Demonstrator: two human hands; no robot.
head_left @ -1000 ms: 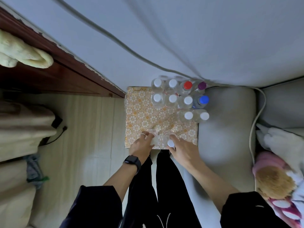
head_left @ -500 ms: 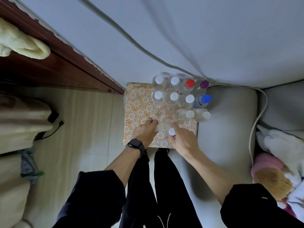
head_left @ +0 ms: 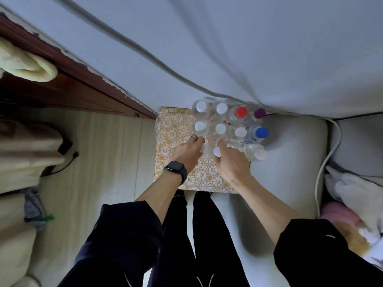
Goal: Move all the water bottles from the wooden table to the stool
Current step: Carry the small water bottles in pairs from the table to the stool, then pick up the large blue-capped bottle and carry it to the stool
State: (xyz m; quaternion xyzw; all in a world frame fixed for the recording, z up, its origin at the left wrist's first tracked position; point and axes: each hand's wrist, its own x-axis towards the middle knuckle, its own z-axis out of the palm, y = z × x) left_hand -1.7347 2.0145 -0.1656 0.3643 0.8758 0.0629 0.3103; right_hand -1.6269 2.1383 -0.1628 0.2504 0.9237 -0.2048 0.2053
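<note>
Several clear water bottles stand crowded at the far right of the stool (head_left: pixel 170 129), which has a gold floral cover. Most have white caps (head_left: pixel 220 128); the others are a red cap (head_left: pixel 241 112), a purple cap (head_left: pixel 259 113) and a blue cap (head_left: pixel 262 132). My left hand (head_left: pixel 186 154), with a ring and a black watch, grips a clear bottle (head_left: pixel 204 149) whose cap is hidden. My right hand (head_left: pixel 232 162) grips a white-capped bottle (head_left: pixel 217 151) beside it. Both held bottles sit just in front of the cluster.
A dark wooden table edge (head_left: pixel 68 83) runs along the upper left with a cream towel (head_left: pixel 24 63) on it. A grey cushion (head_left: pixel 290 162) lies right of the stool, with a white cable (head_left: pixel 323 166) and soft toys (head_left: pixel 352 204). Bags stand at left.
Both hands have carried their two bottles from the stool's near edge farther across it, up against the cluster of standing bottles.
</note>
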